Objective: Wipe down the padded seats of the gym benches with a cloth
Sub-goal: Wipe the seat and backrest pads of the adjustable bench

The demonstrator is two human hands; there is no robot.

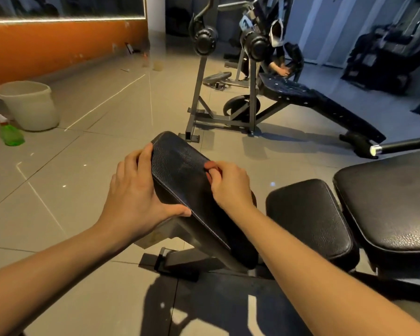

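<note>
A tilted black padded rest (180,166) stands at the near end of the bench in front of me. My left hand (136,190) grips its left edge, fingers over the top and thumb along the lower rim. On the pad's right side lies my right hand (228,185), fingers curled round a small red cloth (212,165), most of it hidden in the hand. To the right are the bench's black seat pad (308,219) and its larger back pad (386,202).
A pale bucket (27,105) and a green spray bottle (10,134) stand on the tiled floor at left. Behind is a second bench (313,100) with a barbell rack (201,76), where another person's hand (280,69) rests. A bar end (376,150) juts in from the right.
</note>
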